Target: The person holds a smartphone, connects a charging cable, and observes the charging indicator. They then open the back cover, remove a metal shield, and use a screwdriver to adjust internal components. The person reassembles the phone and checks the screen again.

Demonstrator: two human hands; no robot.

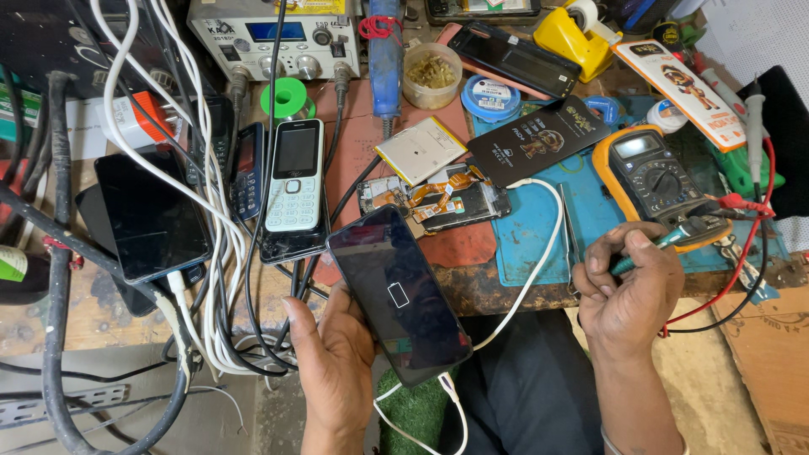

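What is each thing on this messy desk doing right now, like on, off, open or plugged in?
Black phone: held in the left hand, white cable plugged in, battery sign on its screen.
Green tool: gripped in the right hand.
White button phone: screen dark, lying flat.
Big phone: screen dark, cable plugged in.
Opened phone: back off, insides showing.
Yellow meter: red lead attached, display too small to read.

green tool (653,248) mostly hidden in right fist, white cable (421,425) cut off at bottom edge
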